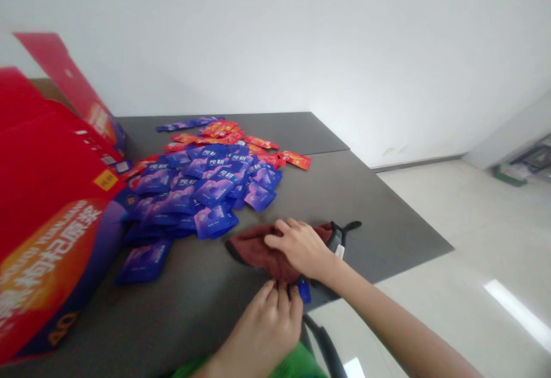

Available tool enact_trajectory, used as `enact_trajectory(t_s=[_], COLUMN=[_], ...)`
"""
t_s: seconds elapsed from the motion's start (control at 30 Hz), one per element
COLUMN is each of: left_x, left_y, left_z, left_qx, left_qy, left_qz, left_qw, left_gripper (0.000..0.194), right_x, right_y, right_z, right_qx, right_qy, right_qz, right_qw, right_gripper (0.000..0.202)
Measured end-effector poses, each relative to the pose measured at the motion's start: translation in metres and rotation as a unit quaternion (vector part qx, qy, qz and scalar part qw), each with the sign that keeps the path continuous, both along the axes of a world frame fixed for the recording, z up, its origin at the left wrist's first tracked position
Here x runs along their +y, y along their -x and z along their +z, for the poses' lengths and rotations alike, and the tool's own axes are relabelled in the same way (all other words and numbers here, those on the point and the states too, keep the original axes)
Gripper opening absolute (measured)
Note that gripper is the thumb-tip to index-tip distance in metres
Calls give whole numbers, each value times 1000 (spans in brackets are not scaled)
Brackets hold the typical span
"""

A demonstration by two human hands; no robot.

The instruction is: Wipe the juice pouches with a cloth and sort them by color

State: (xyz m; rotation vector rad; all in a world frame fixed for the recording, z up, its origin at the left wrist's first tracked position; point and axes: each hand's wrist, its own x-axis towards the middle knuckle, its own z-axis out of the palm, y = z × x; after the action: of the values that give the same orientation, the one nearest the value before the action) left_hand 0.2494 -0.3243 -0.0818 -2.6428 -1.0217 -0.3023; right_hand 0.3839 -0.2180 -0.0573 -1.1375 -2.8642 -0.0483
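My left hand (271,323) pinching cloth (256,246) at near edge, on worktop (193,300); my right hand (305,247) lying over it, can't tell if gripping. Nothing looking finished: cloth lying rumpled, packets (215,185) sitting heaped.

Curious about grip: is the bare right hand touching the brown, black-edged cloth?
Touching: the head view shows the right hand lying on the brown cloth.
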Motion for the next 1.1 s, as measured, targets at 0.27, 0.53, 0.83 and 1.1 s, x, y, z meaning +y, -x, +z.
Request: enact_trajectory(t_s=[0.27,0.53,0.83,1.1], left_x=[2,0,19,-10], left_y=[-6,-8,21,41], left_z=[0,11,21,3], left_qx=[9,-1,-477,-275], left_qy=[37,18,273,-14], left_qz=[30,3,152,202], left_qw=[999,1000,822,940], left_gripper=[21,27,19,45], right_x=[-21,-5,13,4], right_y=[-32,-14,-87,-109], right_z=[37,-1,33,38], right_qx=[195,4,285,365], right_qy=[-29,5,-132,-205], right_qz=[-46,6,-208,-246], right_qw=[979,1000,926,874], right_gripper=[26,19,22,10])
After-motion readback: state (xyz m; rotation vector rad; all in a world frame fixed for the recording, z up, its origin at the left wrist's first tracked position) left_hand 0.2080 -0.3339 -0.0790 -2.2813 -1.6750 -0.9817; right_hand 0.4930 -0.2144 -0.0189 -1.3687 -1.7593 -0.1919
